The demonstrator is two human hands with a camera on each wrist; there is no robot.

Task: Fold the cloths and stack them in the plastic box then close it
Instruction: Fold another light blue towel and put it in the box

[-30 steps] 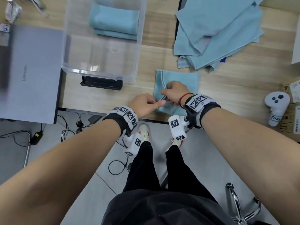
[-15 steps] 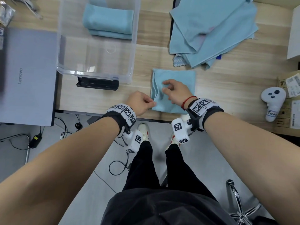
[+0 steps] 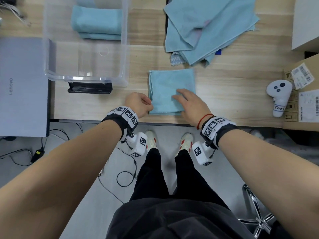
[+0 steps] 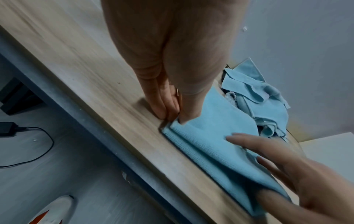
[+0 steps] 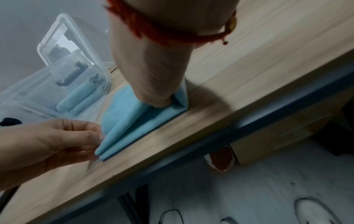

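A blue cloth [image 3: 170, 87] lies folded into a square near the table's front edge. My left hand [image 3: 149, 105] pinches its near left corner between thumb and curled fingers; the wrist views show that grip on the cloth [image 5: 130, 119] too. My right hand [image 3: 180, 96] rests on the near right part of the cloth [image 4: 208, 133] with its fingers straight and spread. The clear plastic box [image 3: 86, 78] stands open to the left, with folded blue cloths [image 3: 96, 23] stacked at its far end. A heap of unfolded blue cloths [image 3: 207, 30] lies behind.
A closed grey laptop [image 3: 22, 87] lies left of the box. A black stand [image 3: 89, 88] sits in front of the box. At the right are a white controller [image 3: 278, 95] and a cardboard box [image 3: 305, 100]. The table edge [image 3: 155, 120] runs under my wrists.
My right hand has slid from the cloth's left edge to its near right part and opened flat. My left hand has moved onto the near left corner and pinched it.
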